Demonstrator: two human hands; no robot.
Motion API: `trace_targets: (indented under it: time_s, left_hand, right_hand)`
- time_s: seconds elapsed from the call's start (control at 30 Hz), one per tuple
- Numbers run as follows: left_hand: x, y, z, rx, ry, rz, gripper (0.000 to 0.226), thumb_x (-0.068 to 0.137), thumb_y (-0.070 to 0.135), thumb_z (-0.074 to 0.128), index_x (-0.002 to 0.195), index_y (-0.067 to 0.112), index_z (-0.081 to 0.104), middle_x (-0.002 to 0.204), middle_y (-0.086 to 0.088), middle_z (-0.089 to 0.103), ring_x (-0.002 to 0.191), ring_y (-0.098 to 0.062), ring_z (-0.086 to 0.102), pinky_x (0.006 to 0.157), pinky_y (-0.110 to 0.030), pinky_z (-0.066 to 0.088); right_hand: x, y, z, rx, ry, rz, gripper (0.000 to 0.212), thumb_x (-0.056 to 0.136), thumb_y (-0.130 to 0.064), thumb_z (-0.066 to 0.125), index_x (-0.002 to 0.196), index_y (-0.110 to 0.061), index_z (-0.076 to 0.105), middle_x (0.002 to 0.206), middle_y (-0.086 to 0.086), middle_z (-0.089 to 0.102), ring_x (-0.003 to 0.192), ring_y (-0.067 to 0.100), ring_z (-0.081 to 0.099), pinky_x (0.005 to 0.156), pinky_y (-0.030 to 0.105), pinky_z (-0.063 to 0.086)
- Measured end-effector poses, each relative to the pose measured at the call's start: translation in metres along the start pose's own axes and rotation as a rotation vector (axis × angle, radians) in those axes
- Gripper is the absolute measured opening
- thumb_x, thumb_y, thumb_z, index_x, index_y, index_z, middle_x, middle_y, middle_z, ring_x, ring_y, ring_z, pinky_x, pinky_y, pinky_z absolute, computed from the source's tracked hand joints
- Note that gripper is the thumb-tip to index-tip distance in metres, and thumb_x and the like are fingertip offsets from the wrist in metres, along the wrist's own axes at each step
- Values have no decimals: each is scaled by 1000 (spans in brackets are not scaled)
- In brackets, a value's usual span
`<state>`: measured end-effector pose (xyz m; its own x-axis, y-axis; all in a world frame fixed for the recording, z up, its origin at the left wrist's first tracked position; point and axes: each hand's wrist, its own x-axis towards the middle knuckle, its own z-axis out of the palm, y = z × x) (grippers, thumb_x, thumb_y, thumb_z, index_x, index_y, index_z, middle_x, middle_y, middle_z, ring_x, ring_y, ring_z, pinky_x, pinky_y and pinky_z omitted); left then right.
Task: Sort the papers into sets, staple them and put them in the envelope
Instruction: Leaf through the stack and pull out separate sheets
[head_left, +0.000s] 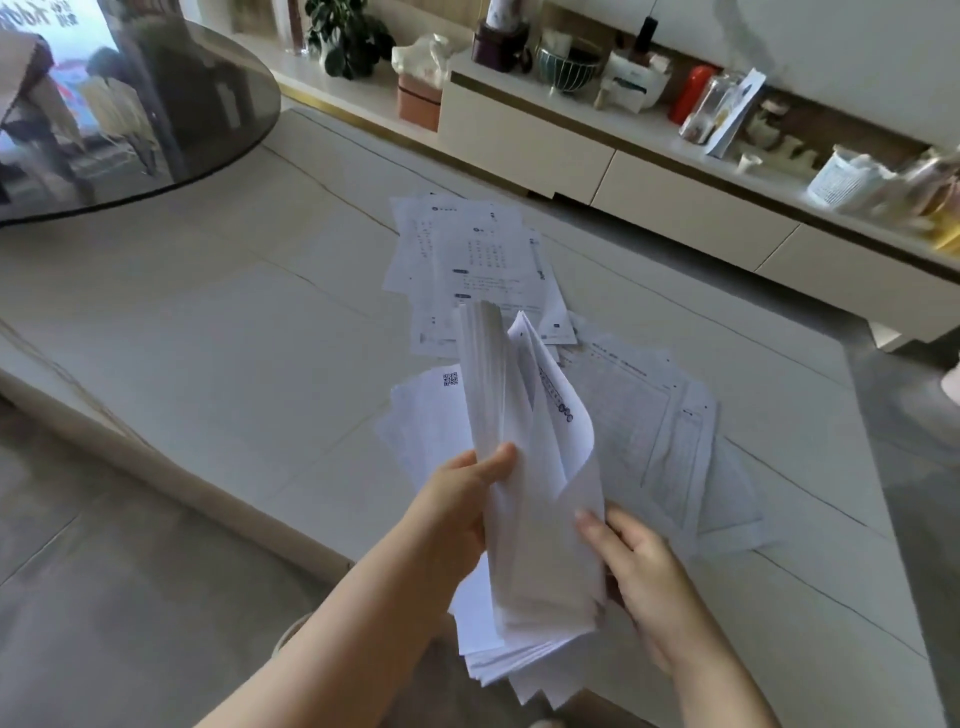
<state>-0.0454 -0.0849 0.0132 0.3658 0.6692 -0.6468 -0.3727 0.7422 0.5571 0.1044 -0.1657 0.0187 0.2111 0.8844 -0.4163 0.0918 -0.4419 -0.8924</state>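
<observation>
While the thick stack of papers hangs above the near edge of the pale table, the left hand grips it on its left side, thumb curled over the front face and the other fingers hidden behind. The right hand holds the right edge lower down, fingers wrapped behind the sheets and thumb along the front. Top sheets bow and fan apart, one curling over to the right, so the stack looks floppy: light per sheet, fair weight as a bundle, smooth faces likely to slide on each other. Bottom edges are splayed and uneven, so slippage seems likely unless it is squared up. Best hold is probably a firm pinch near one long edge, second hand peeling single sheets from the top corner. Three loose piles already lie on the table: far pile, right pile, left pile under the stack. No stapler or envelope visible.
</observation>
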Motion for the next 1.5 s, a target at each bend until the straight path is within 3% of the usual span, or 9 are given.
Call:
trace_targets:
  time_s: [0.2,0.33,0.37,0.4,0.57,0.83,1.07,1.2,1.5]
  left_hand:
    - [6,-1,-1,161,185,103,7,91,10,62,96,6,63,95,-17,71,77,-28,67,84,-47,55]
    - [3,-2,3,277,235,282,57,89,1,59,138,23,41,115,-4,64,86,-20,65,81,-43,55]
    - [2,-2,3,361,237,339,73,88,0,58,145,35,28,124,4,55,91,-12,61,84,-42,55]
    - [1,-2,4,455,236,392,81,89,-1,57,146,44,22,129,11,46,93,-6,56,87,-41,54]
    - [-2,-3,7,662,274,399,37,90,1,51,95,32,69,111,1,62,83,-14,63,76,-30,54]
    - [-8,-15,26,717,251,399,47,80,42,72,50,16,48,40,10,32,36,-8,31,40,-15,25]
    - [-5,-11,23,735,324,428,14,81,14,65,67,13,63,63,5,55,61,-14,51,57,-25,42]
    - [-2,-4,13,720,381,459,7,81,12,63,77,7,65,70,2,58,64,-14,54,58,-25,44]
    - [-5,3,8,610,320,460,32,81,0,59,100,25,64,99,-1,65,83,-16,64,72,-33,57]
  right_hand:
    - [13,-6,-31,280,-25,203,45,91,-55,43,110,-23,69,106,4,73,101,18,67,93,39,48]
    - [17,-2,-37,98,165,182,39,76,-39,70,103,-10,67,99,16,68,100,31,63,96,44,45]
    - [18,0,-39,34,247,155,41,72,-37,69,89,-1,62,111,33,41,118,35,31,102,55,21]
    - [19,2,-41,-19,283,124,39,70,-35,66,75,1,51,85,-6,42,83,10,33,77,34,17]
    - [15,6,-55,52,357,118,17,88,-13,62,83,3,62,76,11,58,73,24,51,67,31,39]
    - [0,-6,-37,189,-30,155,38,61,-18,76,91,-1,59,78,13,66,70,23,62,63,31,49]
    - [11,6,-48,427,35,193,33,76,-15,73,105,-3,64,96,19,70,84,31,65,73,38,52]
    - [20,29,-63,-67,265,179,13,88,-3,61,101,-5,59,85,12,69,71,27,64,69,41,52]
    - [26,34,-67,-37,317,154,16,89,7,56,84,-6,64,80,16,67,69,27,65,62,39,60]
